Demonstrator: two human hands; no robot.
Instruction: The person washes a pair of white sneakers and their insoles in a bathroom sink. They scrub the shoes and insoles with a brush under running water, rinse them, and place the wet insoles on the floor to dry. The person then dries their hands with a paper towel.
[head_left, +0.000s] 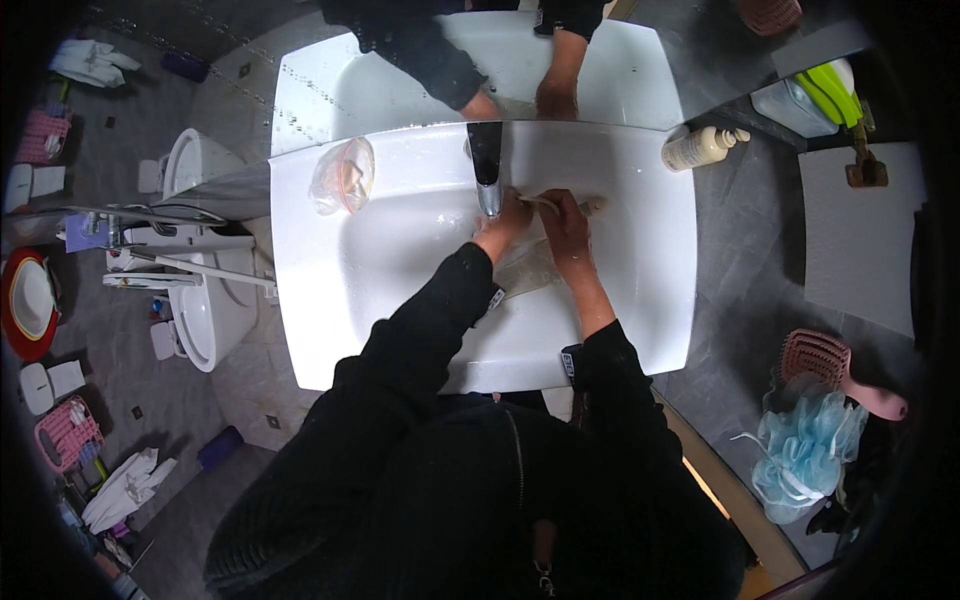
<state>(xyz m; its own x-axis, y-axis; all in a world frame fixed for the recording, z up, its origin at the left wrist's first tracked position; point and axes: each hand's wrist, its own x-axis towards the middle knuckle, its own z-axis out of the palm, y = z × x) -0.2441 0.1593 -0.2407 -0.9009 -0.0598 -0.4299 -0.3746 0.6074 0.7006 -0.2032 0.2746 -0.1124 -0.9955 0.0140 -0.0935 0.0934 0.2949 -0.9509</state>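
Observation:
My left hand (508, 223) is under the spout of the chrome faucet (487, 169), over the white washbasin (390, 277). To its right, my right hand (568, 234) pinches a thin pale strip (541, 201) that runs across to my left hand. The left fingers are partly hidden, but they appear to hold the strip's other end. Below the hands a pale, flat, translucent piece (529, 270) lies wet in the basin; its material is unclear. A small pale object (594, 206) is just beyond my right hand, against the basin's back slope.
A clear plastic bag (345, 176) with something inside rests on the basin's back left ledge. A cream pump bottle (694, 150) lies at the right rim. A pink hairbrush (821, 364) and blue bath puff (806, 457) are farther right. A mirror (420, 82) rises behind the faucet.

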